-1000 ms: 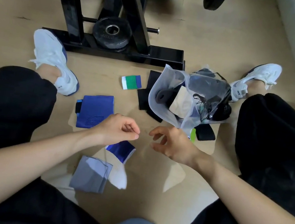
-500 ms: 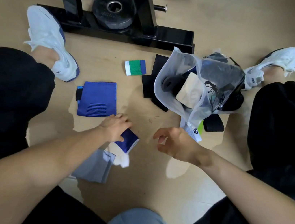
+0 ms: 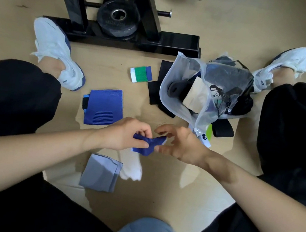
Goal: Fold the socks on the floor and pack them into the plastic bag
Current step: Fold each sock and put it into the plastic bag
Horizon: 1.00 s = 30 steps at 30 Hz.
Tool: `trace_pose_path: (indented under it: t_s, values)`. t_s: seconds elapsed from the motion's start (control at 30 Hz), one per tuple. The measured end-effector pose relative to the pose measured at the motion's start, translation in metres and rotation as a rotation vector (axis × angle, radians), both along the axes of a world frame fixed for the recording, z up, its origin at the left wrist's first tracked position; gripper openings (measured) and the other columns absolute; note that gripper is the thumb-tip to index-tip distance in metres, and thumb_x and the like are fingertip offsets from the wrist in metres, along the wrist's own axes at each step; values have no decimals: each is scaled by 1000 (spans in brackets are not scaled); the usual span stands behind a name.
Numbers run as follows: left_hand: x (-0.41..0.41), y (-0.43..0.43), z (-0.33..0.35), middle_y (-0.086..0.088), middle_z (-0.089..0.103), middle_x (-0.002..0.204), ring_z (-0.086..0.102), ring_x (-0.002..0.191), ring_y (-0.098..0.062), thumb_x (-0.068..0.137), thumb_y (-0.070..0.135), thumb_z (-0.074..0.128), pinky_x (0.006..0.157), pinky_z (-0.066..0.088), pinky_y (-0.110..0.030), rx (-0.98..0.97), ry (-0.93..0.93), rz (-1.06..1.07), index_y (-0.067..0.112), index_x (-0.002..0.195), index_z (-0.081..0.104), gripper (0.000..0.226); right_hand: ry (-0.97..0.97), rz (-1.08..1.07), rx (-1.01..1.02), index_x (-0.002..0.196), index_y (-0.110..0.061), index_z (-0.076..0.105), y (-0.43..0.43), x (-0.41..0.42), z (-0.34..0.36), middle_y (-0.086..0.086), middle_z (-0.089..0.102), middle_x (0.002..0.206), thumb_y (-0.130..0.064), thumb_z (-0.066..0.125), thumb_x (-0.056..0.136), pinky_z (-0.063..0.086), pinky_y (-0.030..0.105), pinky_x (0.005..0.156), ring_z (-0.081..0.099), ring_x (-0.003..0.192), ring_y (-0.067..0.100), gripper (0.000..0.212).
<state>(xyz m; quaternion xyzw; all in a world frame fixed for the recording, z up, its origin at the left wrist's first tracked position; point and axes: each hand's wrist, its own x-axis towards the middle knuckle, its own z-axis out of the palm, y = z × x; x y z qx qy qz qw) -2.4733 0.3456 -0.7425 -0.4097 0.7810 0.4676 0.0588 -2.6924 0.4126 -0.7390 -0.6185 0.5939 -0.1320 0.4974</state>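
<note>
Tan floor (image 3: 201, 20), between a seated person's legs: left hand (image 3: 126, 133) pinches a blue-and-white sock (image 3: 148, 142), right hand (image 3: 183, 145) grips its other end.

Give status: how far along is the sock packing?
Done: some socks sit in the plastic bag. In hand: left hand and right hand hold a blue-and-white sock. Left: blue sock, grey sock, green-striped sock and black socks lie on the floor.
</note>
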Motion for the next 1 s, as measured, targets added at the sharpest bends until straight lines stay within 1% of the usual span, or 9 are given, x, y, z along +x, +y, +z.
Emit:
trace_pose_path:
  t_s: [0.13,0.27,0.4,0.5,0.57,0.63,0.83,0.93,1.0]
  values:
    - [4,9,35,12,73,81,66,76,-3,87,21,78,71,49,-16,88,194,131,28,91,72,10,-143,-59,-97,90,-23,70,1,3,7,-3,68,77,-22,76,86,51,32,67,59,69,15,8]
    - [6,5,35,6,70,69,60,63,-2,87,26,79,61,47,-17,80,149,316,20,81,72,11,-192,-177,-157,83,-24,68,0,0,11,14,67,80,-22,75,88,54,46,68,61,74,33,8]
    - [-6,2,28,-2,74,73,66,65,-4,86,31,79,59,56,-21,120,83,467,13,82,72,19,-172,-367,-166,81,-9,67,-5,-6,10,13,69,77,-15,78,85,55,38,67,63,68,23,12]
    - [-19,4,23,-10,75,81,67,68,-10,87,30,77,55,54,-19,168,119,661,10,85,72,21,-70,-475,-195,81,-12,67,-7,-7,8,6,68,70,-18,80,82,51,29,60,57,59,12,15]
    - [-26,6,22,-12,74,83,66,67,-12,88,30,76,56,56,-22,184,146,729,9,86,71,22,20,-461,-240,82,-15,66,-8,-5,11,-6,62,63,-20,80,81,41,13,54,53,54,4,15]
    - [-31,9,22,-13,74,83,67,67,-13,89,30,75,57,56,-26,212,185,767,8,87,70,23,61,-426,-275,84,-18,66,-8,-2,15,-12,57,60,-20,81,79,39,9,54,54,56,0,16]
    - [-35,12,23,-10,74,83,71,73,-15,91,27,72,61,57,-28,299,241,798,9,90,69,18,4,-268,-276,90,-23,60,-6,8,13,-14,57,73,-9,82,71,39,11,59,52,61,5,32]
    - [-36,13,25,-12,74,85,73,76,-18,93,25,71,68,61,-33,319,264,796,11,88,69,15,-58,-308,-239,90,-20,60,-5,11,13,-11,59,69,-7,81,74,40,12,58,52,57,7,29]
    - [-36,13,28,-12,74,85,75,77,-20,96,24,68,67,61,-32,355,297,807,12,88,68,14,-131,-339,-209,93,-15,63,-5,12,13,-3,64,71,-8,81,77,47,20,57,58,56,12,26]
